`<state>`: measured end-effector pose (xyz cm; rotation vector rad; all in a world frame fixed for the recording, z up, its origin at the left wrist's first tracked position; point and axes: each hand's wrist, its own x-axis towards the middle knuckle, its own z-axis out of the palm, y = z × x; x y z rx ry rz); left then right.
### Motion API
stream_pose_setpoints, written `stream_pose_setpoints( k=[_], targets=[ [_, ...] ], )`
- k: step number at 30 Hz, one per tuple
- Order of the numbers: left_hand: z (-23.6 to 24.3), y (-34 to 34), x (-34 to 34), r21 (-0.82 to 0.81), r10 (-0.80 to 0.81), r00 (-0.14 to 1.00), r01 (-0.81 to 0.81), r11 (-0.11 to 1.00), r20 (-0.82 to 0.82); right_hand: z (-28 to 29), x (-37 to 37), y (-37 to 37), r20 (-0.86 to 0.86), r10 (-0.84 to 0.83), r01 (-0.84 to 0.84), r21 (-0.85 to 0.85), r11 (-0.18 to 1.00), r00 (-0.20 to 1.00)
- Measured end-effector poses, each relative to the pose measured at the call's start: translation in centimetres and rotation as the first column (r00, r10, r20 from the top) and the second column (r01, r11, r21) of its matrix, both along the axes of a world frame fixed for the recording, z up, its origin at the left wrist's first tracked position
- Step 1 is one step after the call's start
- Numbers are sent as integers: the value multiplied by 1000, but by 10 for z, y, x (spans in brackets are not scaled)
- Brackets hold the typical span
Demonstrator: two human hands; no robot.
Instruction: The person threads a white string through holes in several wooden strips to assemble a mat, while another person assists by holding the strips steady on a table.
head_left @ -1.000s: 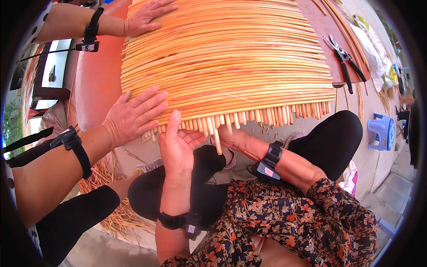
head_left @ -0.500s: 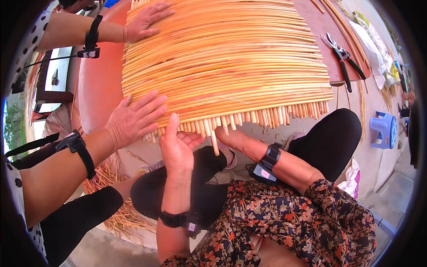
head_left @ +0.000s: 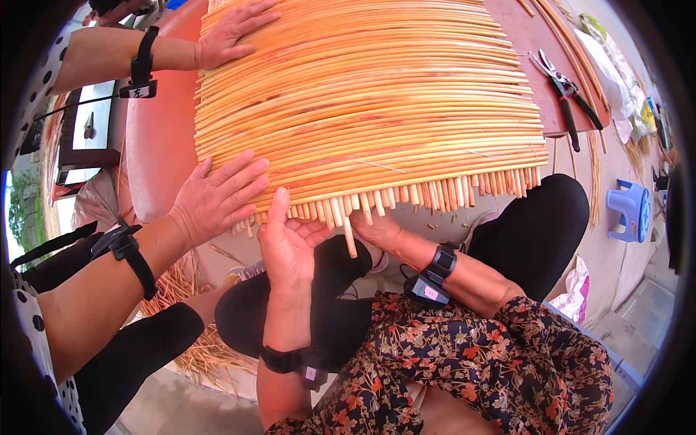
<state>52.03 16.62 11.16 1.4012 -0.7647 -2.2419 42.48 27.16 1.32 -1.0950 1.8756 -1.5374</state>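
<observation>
Mat (head_left: 377, 109): pale woven reeds, ragged ends | your hands: left hand (head_left: 286, 243) pinched a reed (head_left: 349, 233), right hand (head_left: 377, 230) unclear | red table (head_left: 156, 145)

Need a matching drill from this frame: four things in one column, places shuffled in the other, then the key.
1. pruning shears
2. blue stool
3. co-worker's hand
4. left hand

A. on the floor at far right
B. flat on the woven reed mat's lower left corner
C. on the red table, right of the mat
D. under the mat's near edge, at the protruding stick ends

Pairs: 1-C, 2-A, 3-B, 4-D
</observation>
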Motion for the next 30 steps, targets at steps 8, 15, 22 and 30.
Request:
stream_pose_setpoints(
  k=[8, 15, 22, 30],
  targets=[
    [0, 0, 1, -2, -12, 1000, 12, 1000, -9, -14, -1, 7, 108, 91, -94, 18, 995, 990],
    [0, 1, 1, -11, -3, 1000, 3, 1000, -8, -6, 5, -1, -55, -41, 43, 33, 999, 998],
    [-6, 2, 0, -25, -2, 1000, 2, 1000, -18, 12, -3, 1, 215, 26, -81, 249, 965, 976],
    [-12, 5, 0, -46, -11, 998, 8, 999, -57, 31, -15, 21, 253, -62, -21, 314, 949, 966]
  ],
)
